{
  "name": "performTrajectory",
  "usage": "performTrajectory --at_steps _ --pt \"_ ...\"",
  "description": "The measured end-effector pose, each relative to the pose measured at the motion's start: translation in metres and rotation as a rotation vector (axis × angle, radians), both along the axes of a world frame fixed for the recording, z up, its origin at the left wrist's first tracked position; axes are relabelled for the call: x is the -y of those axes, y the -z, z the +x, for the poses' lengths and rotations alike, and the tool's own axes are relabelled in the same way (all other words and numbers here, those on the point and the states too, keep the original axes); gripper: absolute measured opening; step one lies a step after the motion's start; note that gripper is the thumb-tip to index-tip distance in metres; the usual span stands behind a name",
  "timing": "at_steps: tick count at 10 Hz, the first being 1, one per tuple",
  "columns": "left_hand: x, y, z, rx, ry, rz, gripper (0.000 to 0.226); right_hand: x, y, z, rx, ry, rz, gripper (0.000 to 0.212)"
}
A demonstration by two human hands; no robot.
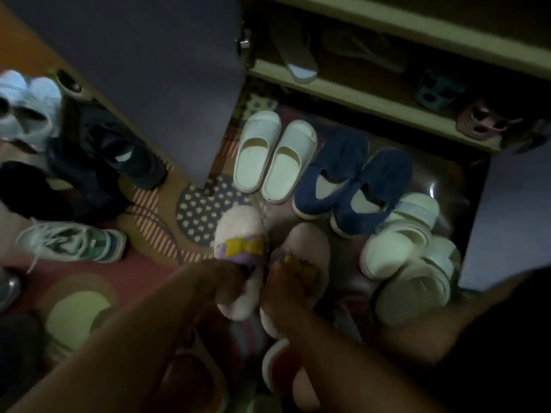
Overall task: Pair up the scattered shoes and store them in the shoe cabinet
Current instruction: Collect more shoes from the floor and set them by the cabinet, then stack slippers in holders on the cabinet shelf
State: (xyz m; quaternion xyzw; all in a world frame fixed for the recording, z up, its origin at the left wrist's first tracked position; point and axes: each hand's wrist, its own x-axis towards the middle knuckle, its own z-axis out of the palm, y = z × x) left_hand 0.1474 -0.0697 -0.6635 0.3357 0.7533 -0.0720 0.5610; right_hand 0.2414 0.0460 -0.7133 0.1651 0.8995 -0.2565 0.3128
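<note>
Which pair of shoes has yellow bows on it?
The fluffy pink slippers under the hands: each has a yellow bow. The white slippers and blue shoes beside them are plain.

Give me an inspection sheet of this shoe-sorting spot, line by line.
Surface: patterned floor mat, dim light.
Job's things: fluffy bow slippers side by side; white slippers and navy shoes paired; cream slippers heaped.
Clutter: dark shoes and a green-white sneaker loose at left.
Hands: left hand and right hand, one on each bow slipper; grip blurred.
Cables: nothing seen.
Surroundings: open shoe cabinet, sandals on its shelf.
</note>
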Motion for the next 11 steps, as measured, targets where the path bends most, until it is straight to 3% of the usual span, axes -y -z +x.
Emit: performTrajectory --at_steps 1,2,3,5,7,9,10,11 --pt "-0.019 -0.060 0.016 -0.067 -0.129 -0.128 0.032 -0.032 -0.065 -0.016 0.115 -0.121 -0.057 0.034" --pt "-0.044 -0.118 -0.003 -0.329 -0.104 0.042 0.037 -0.077 -0.125 -0.059 0.030 -0.032 -0.155 0.030" --pt "-0.068 -0.194 -0.042 -0.615 -0.215 0.204 0.034 -0.127 -0.216 -0.103 -0.202 0.123 -0.109 0.027" --pt "-0.121 -0.305 -0.114 -0.935 -0.371 0.551 0.009 -0.206 -0.350 -0.145 -0.766 0.451 -0.129 0.019" --pt "-0.156 -0.347 -0.199 -1.198 -0.512 0.774 0.054 -0.246 -0.382 -0.191 -1.024 0.377 0.093 0.024" --pt "-0.191 -0.414 -0.271 -1.214 -0.690 0.961 0.065 -0.267 -0.447 -0.266 -1.346 0.289 0.432 0.038" --pt "-0.203 -0.446 -0.301 -1.346 -0.689 1.046 0.066 -0.281 -0.475 -0.301 -1.476 0.205 0.613 0.050" --pt "-0.216 -0.469 -0.325 -1.367 -0.773 1.054 0.071 -0.296 -0.485 -0.326 -1.432 0.280 0.588 0.055"
